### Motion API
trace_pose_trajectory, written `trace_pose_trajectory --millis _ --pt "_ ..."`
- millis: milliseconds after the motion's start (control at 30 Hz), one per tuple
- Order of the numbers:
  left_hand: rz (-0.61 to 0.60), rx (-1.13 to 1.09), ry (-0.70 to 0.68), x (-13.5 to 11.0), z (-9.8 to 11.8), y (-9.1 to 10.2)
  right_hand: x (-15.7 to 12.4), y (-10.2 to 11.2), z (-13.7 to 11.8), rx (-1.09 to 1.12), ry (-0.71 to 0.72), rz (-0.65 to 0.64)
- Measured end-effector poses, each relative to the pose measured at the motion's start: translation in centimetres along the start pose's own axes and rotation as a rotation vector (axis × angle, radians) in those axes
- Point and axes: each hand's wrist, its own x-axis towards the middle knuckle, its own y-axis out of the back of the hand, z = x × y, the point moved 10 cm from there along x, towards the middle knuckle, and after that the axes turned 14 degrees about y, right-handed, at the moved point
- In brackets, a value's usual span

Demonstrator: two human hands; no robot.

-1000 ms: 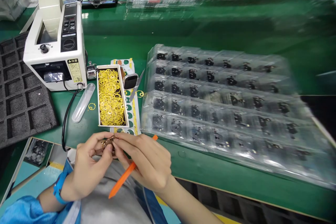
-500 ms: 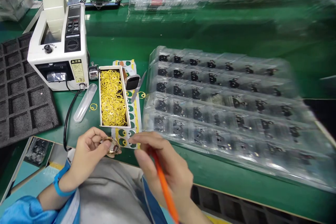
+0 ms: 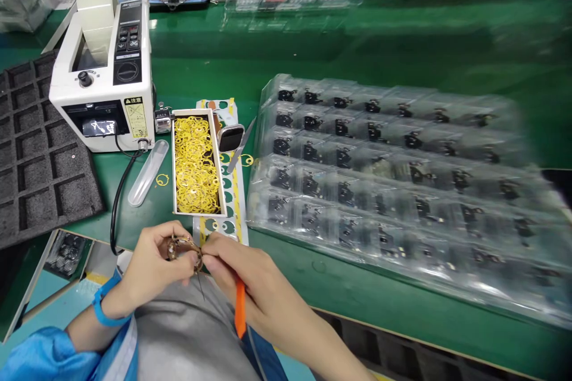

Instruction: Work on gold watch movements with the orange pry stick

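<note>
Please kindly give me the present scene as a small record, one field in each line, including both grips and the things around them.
Left grip: holds a small brownish part
Right grip: fingertips at the same part; an orange tool held in the hand
White box: filled with yellow rings, lying partly over a cut-out sheet
Left of box: clear oblong case, white tape machine, dark foam tray
Right of box: clear tray with rows of dark pieces

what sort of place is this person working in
Probably a factory assembly bench: a white tape dispenser stands near a box full of yellow rings, and a clear plastic tray holds rows of small dark parts.
</note>
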Motion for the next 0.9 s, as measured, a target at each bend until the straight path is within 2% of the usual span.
trace_pose_trajectory --millis 100,233,333,400,500,600,667,733,800,833,900 --pt "-0.007 -0.012 0.022 0.2 -0.2 0.1 -0.1 -0.1 0.5 0.093 -0.082 -0.025" --pt "-0.038 -0.017 0.023 0.5 -0.3 0.1 0.1 -0.2 0.8 0.164 -0.112 -0.061" --pt "-0.032 0.001 -0.023 0.6 -0.1 0.3 0.0 -0.2 1.6 0.196 -0.171 -0.010" --pt "0.031 0.028 -0.101 0.4 0.4 0.8 -0.2 -0.4 2.5 0.216 -0.237 0.036" --pt "0.290 0.210 -0.404 -1.0 2.4 2.2 -0.8 -0.6 4.0 0.243 -0.347 0.138" --pt "0.517 0.492 -0.828 -4.1 3.9 1.4 -0.8 -0.9 4.5 0.286 -0.383 0.224" --pt "0.561 0.649 -1.015 -5.4 3.5 0.0 -0.5 -1.0 4.2 0.318 -0.356 0.280" --pt "0.552 0.748 -1.111 -6.0 3.0 -0.9 -0.5 -0.5 3.5 0.325 -0.310 0.336" --pt "0.498 0.748 -1.127 -6.2 3.4 -0.8 -0.7 0.8 2.6 0.288 -0.238 0.389" --pt "0.478 0.690 -1.095 -6.1 4.0 0.0 -0.9 1.4 2.0 0.253 -0.195 0.399" --pt "0.493 0.421 -0.922 -5.0 6.0 3.7 -1.3 2.6 1.1 0.168 -0.124 0.390"
